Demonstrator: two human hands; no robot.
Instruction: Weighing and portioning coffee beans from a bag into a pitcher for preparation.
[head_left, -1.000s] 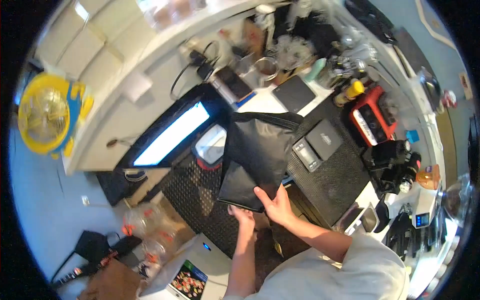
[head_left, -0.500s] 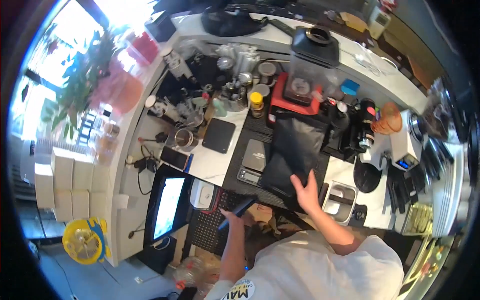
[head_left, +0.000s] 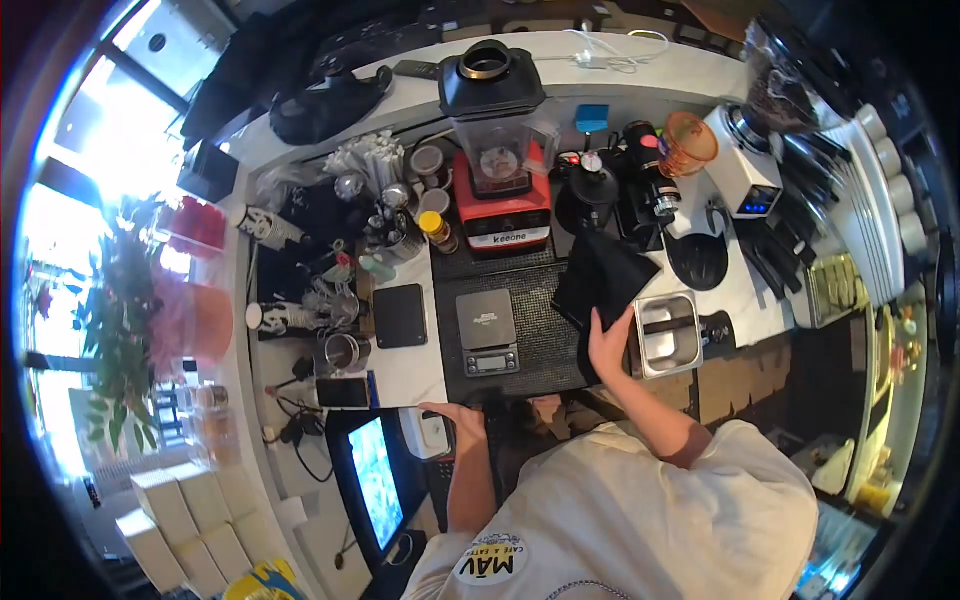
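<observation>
My right hand (head_left: 610,347) grips the lower end of a limp black pouch (head_left: 605,275), with fingers and thumb closed on it. The pouch hangs bunched over the right part of the dark ribbed mat (head_left: 530,290), beside a square steel pan (head_left: 690,368). A small grey digital scale (head_left: 487,320) rests on the mat, left of the pouch and touched by neither hand. My left hand (head_left: 464,420) is at the counter's near edge, its fingers stretched left beside a white tray (head_left: 427,436). I see nothing held in it.
Behind the mat stands a red-based blender (head_left: 503,195), with a yellow-capped jar (head_left: 437,230) to its left. A flat black pad (head_left: 400,315), a phone (head_left: 343,392) and a lit screen (head_left: 373,480) lie leftward. A white grinder (head_left: 745,165) stands at right.
My right hand has moved the black pouch away from beside the scale, and it now looks bunched. The dark slab in my left hand no longer shows there. The view has shifted.
</observation>
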